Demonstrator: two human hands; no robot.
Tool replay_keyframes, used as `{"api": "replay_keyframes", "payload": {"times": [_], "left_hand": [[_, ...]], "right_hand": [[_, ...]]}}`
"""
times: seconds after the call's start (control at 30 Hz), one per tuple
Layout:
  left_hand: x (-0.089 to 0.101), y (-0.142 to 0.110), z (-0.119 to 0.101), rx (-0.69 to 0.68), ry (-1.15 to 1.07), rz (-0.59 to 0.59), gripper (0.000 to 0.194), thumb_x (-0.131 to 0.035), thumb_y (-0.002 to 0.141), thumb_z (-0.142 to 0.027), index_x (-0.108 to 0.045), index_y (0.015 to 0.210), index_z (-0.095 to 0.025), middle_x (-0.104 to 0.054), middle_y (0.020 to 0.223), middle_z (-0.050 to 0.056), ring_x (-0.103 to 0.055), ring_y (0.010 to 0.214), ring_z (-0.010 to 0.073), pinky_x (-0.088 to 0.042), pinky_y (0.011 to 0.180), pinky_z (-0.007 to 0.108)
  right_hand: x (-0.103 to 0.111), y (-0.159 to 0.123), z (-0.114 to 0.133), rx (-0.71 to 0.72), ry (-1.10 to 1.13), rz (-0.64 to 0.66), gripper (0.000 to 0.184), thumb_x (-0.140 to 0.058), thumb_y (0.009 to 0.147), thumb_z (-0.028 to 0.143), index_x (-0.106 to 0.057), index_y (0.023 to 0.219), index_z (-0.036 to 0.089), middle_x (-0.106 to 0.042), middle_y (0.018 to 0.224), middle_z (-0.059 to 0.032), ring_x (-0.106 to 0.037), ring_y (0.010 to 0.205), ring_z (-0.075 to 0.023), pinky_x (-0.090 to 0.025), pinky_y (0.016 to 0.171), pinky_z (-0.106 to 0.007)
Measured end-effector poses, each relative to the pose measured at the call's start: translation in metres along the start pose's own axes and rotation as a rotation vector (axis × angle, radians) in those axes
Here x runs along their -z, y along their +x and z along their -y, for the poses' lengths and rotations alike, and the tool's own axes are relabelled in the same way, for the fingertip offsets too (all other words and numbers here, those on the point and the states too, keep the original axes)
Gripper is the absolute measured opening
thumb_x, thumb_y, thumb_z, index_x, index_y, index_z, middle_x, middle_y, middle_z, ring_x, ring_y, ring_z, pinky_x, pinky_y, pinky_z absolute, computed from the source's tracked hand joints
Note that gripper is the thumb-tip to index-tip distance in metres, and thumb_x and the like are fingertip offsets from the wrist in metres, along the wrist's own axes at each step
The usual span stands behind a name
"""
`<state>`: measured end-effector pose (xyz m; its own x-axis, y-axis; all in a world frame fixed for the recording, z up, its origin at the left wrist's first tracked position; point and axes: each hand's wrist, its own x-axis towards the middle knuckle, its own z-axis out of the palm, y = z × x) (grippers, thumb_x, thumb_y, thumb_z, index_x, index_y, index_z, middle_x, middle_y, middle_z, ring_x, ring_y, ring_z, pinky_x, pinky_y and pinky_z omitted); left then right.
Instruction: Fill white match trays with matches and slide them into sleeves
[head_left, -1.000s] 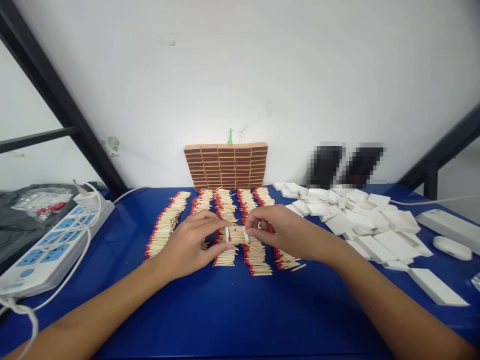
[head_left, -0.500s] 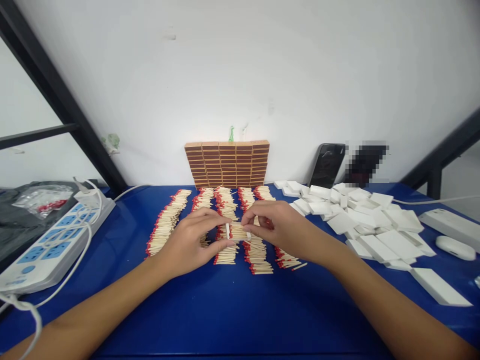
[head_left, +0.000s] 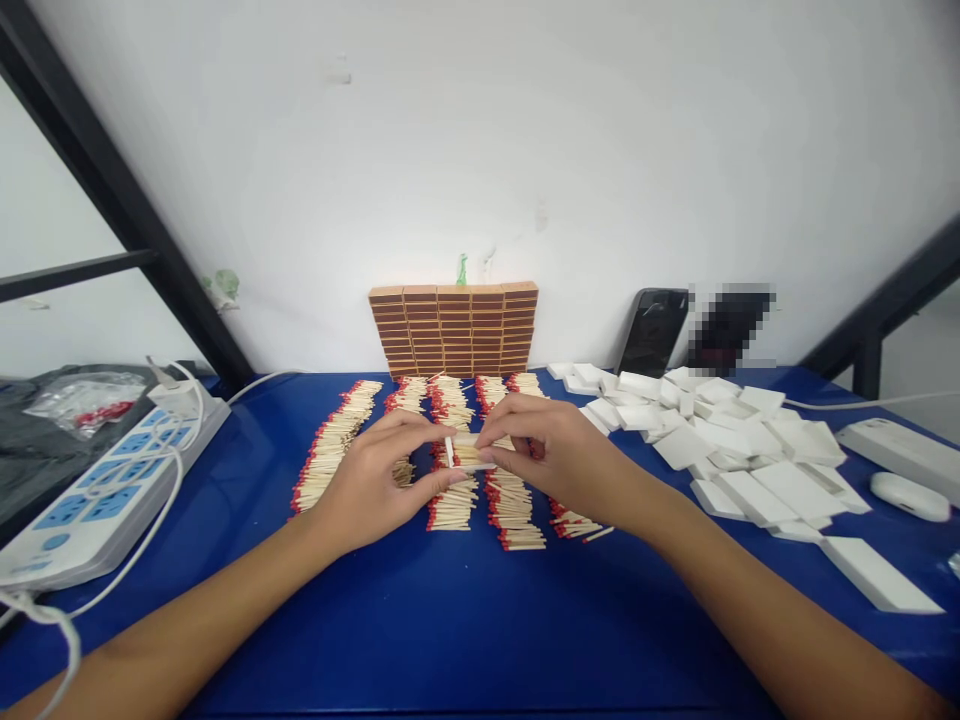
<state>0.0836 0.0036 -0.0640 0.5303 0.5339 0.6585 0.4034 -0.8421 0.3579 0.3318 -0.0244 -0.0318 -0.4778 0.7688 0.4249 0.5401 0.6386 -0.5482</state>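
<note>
In the head view, my left hand (head_left: 382,480) grips the left end of a small white matchbox tray (head_left: 450,451) between thumb and fingers. Inside the tray lie matches (head_left: 466,453) with red heads to the left. My right hand (head_left: 551,450) reaches over the tray's right part, thumb and fingers pinched together at the matches; its fingertips partly cover them. Beneath and around both hands run several rows of loose red-headed matches (head_left: 450,512) on the blue table (head_left: 465,620).
Stacked brown matchboxes (head_left: 456,330) stand against the wall. A heap of white trays (head_left: 727,430) lies at right, by a leaning black phone (head_left: 651,332) and white devices (head_left: 909,495). At left sits a power strip (head_left: 112,490) with white cables.
My right fingertips have moved slightly left, further over the tray and its matches. The tray has shifted a little left and up with my left hand.
</note>
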Motion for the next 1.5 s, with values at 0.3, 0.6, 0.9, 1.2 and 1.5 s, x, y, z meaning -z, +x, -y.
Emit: {"api": "replay_keyframes", "payload": {"times": [0.3,0.6,0.9,1.2,1.5], "left_hand": [[0.0,0.001,0.004,0.046,0.103,-0.074,0.037,-0.08,0.088,-0.039,-0.074,0.12,-0.022,-0.075,0.108,0.008,-0.069,0.101,0.0219,-0.058,0.092,0.038],[0.001,0.0,0.004,0.039,0.098,-0.052,0.034,-0.078,0.089,-0.037,-0.073,0.12,-0.023,-0.074,0.108,0.009,-0.069,0.102,0.0234,-0.059,0.091,0.039],[0.0,0.001,0.003,0.029,0.091,-0.036,0.036,-0.079,0.088,-0.037,-0.074,0.119,-0.02,-0.074,0.106,0.009,-0.068,0.1,0.0223,-0.058,0.09,0.037],[0.0,0.0,0.006,0.016,0.099,-0.022,0.035,-0.077,0.09,-0.038,-0.073,0.121,-0.022,-0.075,0.106,0.01,-0.068,0.101,0.0236,-0.059,0.091,0.04],[-0.001,0.0,0.009,0.021,0.12,-0.003,0.036,-0.077,0.09,-0.041,-0.074,0.12,-0.022,-0.074,0.104,0.01,-0.067,0.1,0.0239,-0.059,0.09,0.04]], "right_hand": [[0.02,-0.006,0.005,-0.149,-0.093,0.239,0.011,-0.067,0.09,0.027,-0.072,0.083,0.021,-0.067,0.078,-0.0017,-0.057,0.072,-0.0153,-0.041,0.064,-0.028],[0.015,-0.011,-0.002,-0.279,-0.098,0.431,0.003,-0.069,0.083,0.023,-0.07,0.085,0.021,-0.072,0.089,-0.0025,-0.061,0.075,-0.0163,-0.043,0.062,-0.028],[0.014,-0.011,0.0,-0.336,-0.095,0.485,0.008,-0.063,0.079,0.015,-0.064,0.074,0.021,-0.069,0.078,-0.0018,-0.057,0.066,-0.0146,-0.039,0.057,-0.026],[0.019,-0.013,-0.004,-0.297,-0.089,0.408,0.006,-0.063,0.086,0.023,-0.062,0.081,0.022,-0.069,0.081,-0.0008,-0.057,0.067,-0.0141,-0.039,0.057,-0.026],[0.024,-0.008,-0.005,-0.278,-0.039,0.329,0.006,-0.064,0.088,0.024,-0.067,0.084,0.021,-0.069,0.076,0.0002,-0.059,0.066,-0.0136,-0.041,0.059,-0.025]]}}
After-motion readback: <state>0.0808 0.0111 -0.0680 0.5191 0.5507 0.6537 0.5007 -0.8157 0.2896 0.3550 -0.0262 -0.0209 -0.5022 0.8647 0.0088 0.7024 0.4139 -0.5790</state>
